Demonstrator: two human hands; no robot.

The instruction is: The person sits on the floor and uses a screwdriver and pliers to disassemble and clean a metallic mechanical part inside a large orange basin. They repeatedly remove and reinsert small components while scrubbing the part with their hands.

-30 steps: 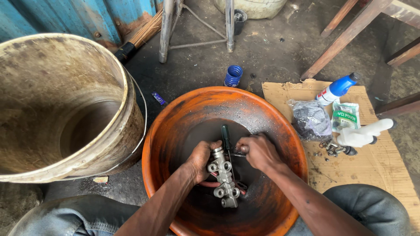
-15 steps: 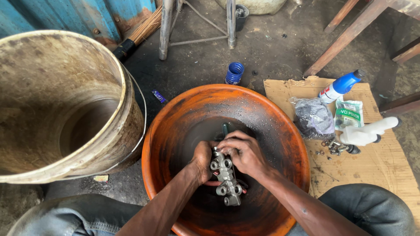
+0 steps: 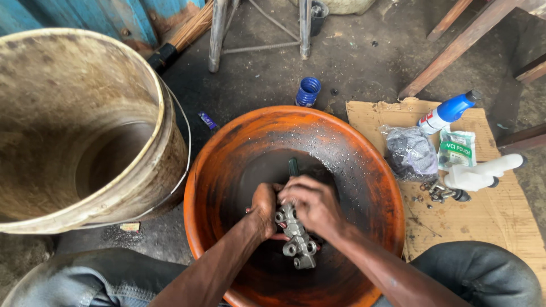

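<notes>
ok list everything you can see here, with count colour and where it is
metal part: 1, grey, with round ports, in the basin, held by both hands
basin: 1, orange, wet and dark inside, centre
bucket: 1, worn cream, left of the basin
cardboard sheet: 1, brown, on the ground at right
spray bottle: 1, white with blue top, on the cardboard
white bottle: 1, lying on the cardboard
plastic bag: 1, clear, grey contents, on the cardboard
pouch: 1, green and white, on the cardboard
small fittings: a few, metal, on the cardboard
ribbed cap: 1, blue, behind the basin
left hand: grips the part
right hand: over the part
</notes>
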